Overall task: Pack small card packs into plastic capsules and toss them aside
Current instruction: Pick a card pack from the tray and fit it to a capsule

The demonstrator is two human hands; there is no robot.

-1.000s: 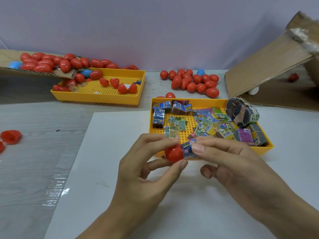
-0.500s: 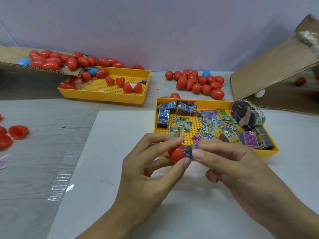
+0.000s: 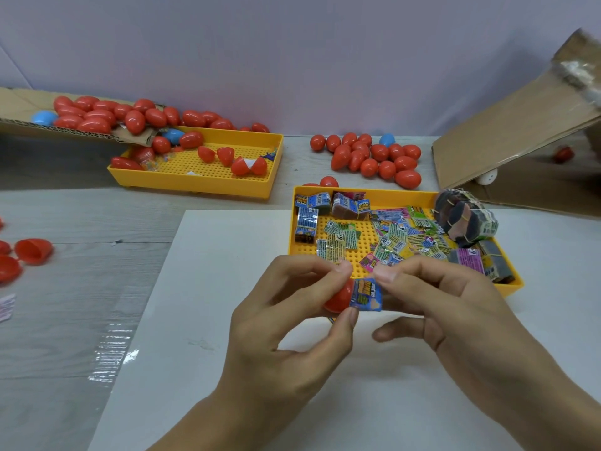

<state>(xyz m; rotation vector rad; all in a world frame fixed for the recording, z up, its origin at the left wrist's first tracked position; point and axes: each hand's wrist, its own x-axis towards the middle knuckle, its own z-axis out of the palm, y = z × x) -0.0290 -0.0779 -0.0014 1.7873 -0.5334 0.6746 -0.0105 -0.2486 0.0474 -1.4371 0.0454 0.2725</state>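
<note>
Above the white sheet near the tray [image 3: 403,194], the left hand [image 3: 292,336] pinched a red capsule [image 3: 338,297] steady—mouth rightward, seemingly—while the right hand [image 3: 455,307] gripped a card pack [image 3: 366,293] at its opening.

I see a tray [image 3: 403,196] of packs [image 3: 395,237] on the sheet's [image 3: 201,320] far right; another tray [image 3: 227,187] sits behind-left; capsules [image 3: 370,157] lie along the table's [image 3: 65,288] far edge.
</note>
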